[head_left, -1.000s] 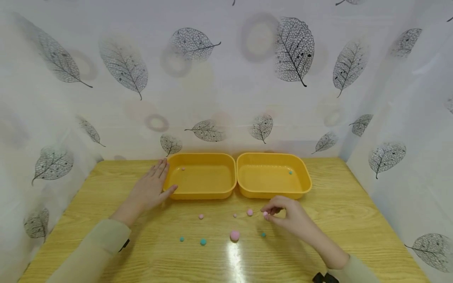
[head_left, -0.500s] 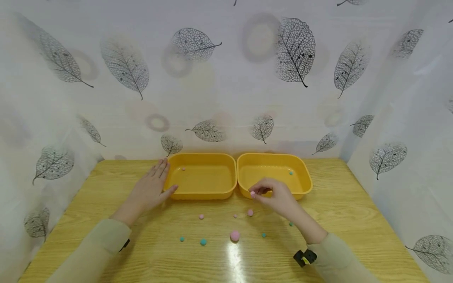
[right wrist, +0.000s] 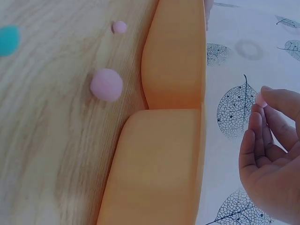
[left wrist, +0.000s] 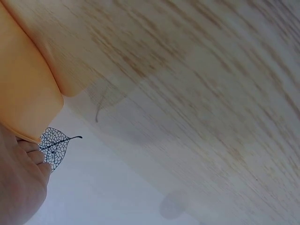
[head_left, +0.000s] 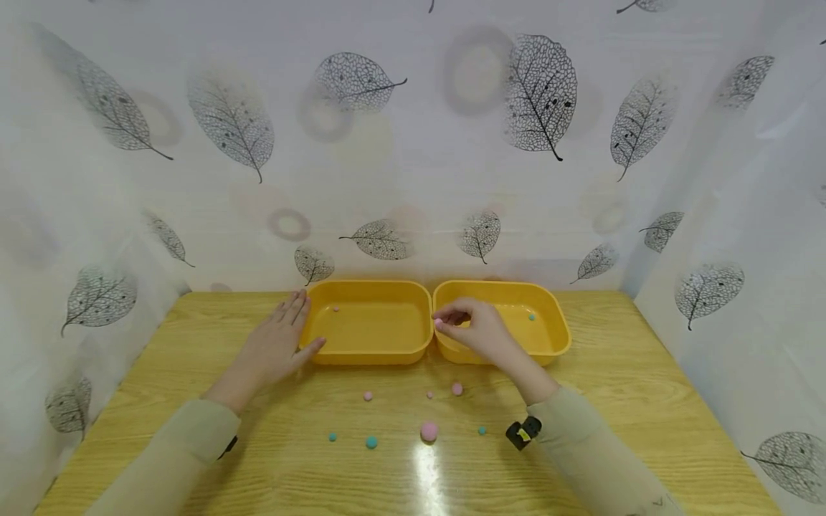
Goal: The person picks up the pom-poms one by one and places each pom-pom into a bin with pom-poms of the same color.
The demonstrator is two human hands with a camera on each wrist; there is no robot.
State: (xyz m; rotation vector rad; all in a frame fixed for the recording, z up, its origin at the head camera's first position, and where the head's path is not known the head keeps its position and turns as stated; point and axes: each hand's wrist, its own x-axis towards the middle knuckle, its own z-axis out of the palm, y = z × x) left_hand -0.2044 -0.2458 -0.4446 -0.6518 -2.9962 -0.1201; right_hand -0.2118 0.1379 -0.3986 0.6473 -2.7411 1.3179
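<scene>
My right hand [head_left: 474,328] pinches a small pink ball [head_left: 439,325] between thumb and fingertips, over the left side of the right yellow tray [head_left: 548,347]. The right wrist view shows the same pink ball [right wrist: 261,100] at the fingertips. My left hand [head_left: 274,344] rests with straight fingers along the left end of the left yellow tray [head_left: 368,357], thumb at its front rim. In the left tray lies a tiny pink ball [head_left: 335,309]; a teal ball [head_left: 532,317] lies in the right one.
In front of the trays, several loose balls lie on the wooden table [head_left: 258,459]: a large pink ball [head_left: 429,431], smaller pink ones, and teal ones such as this teal ball [head_left: 371,443]. A leaf-print curtain [head_left: 413,143] stands right behind the trays.
My right hand has lifted the pink ball from the table and carried it forward and left over the right tray. My left hand has stayed in place.
</scene>
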